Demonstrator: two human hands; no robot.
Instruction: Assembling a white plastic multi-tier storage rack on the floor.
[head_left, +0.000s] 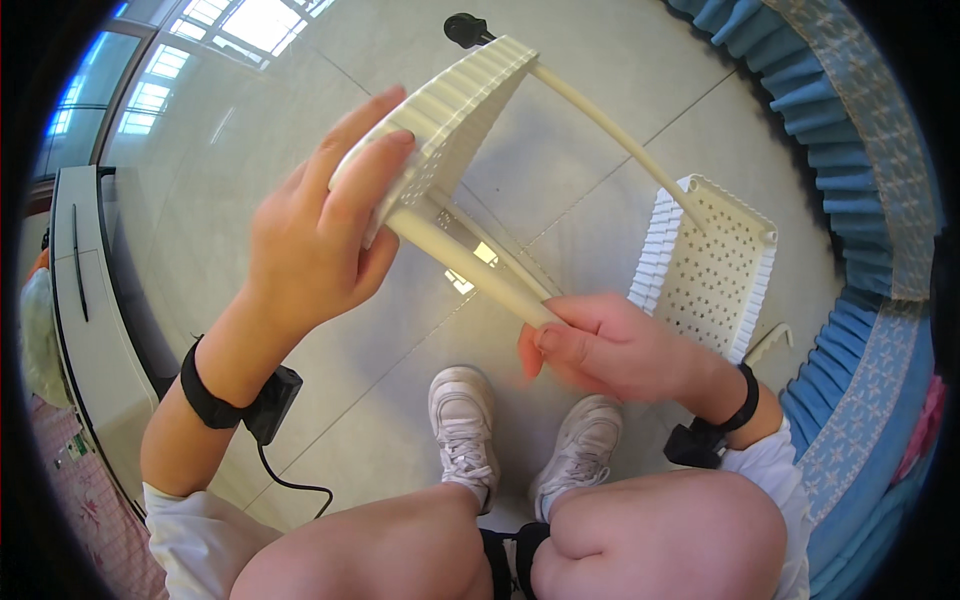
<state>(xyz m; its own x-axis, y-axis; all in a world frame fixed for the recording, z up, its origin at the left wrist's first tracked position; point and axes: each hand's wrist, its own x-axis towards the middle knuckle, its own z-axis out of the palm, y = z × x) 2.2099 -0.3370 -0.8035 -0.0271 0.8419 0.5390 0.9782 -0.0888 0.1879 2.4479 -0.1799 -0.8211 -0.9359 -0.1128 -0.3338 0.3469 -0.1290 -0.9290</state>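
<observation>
My left hand (320, 225) grips the near end of a cream ribbed plastic shelf panel (455, 100), held up and tilted above the floor. My right hand (610, 345) is closed around the lower end of a cream plastic pole (465, 265) that meets the panel's corner by my left fingers. A second thin cream pole (610, 125) runs from the panel's far end down toward a perforated cream panel (715, 260) lying on the floor. A black foot cap (462, 28) sits at the far top.
Glossy grey floor tiles (250, 170) reflect a window. A blue ruffled bedcover (850, 150) curves along the right. A white cabinet (85, 300) stands at the left. My white sneakers (520, 445) and knees are below. A small cream piece (770, 340) lies beside the perforated panel.
</observation>
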